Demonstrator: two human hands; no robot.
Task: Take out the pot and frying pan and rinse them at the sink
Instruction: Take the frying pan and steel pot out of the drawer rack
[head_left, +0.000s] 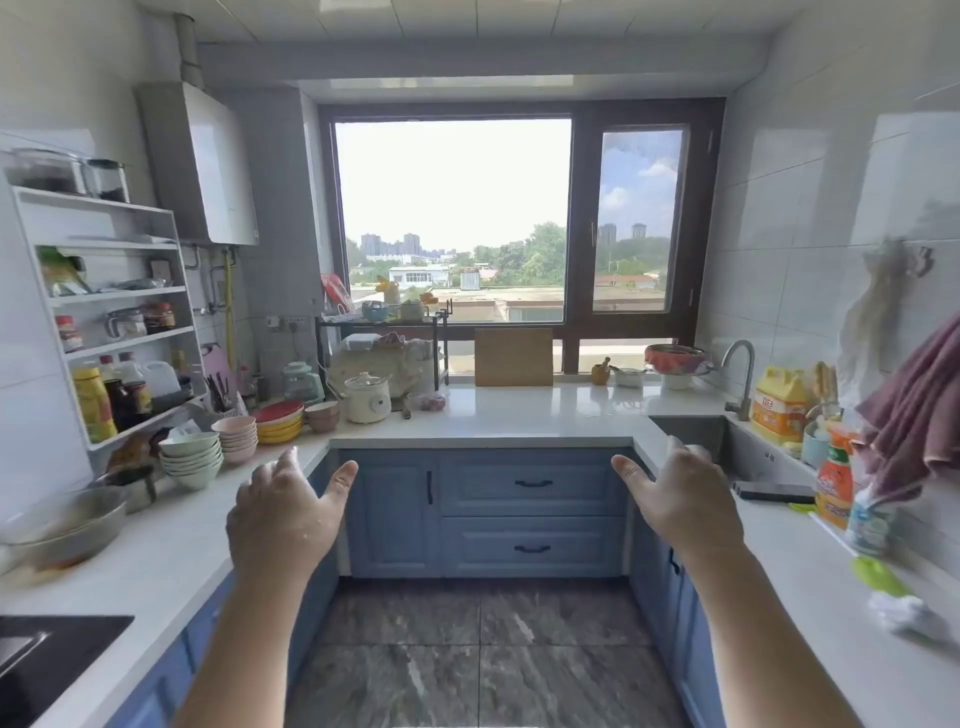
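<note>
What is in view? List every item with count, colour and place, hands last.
sink: one, steel, right counter
faucet: one, silver, behind sink
cutting board: one, wooden, leaning at window
slow cooker: one, white, back counter
green bowls: one stack, left counter
pink bowls: one stack, left counter
plates: one stack, red and yellow, left counter
drawers: two, blue, under back counter
spray bottle: one, orange, right counter
towel: one, pink, hanging right
left hand: open, empty
right hand: open, empty
</note>
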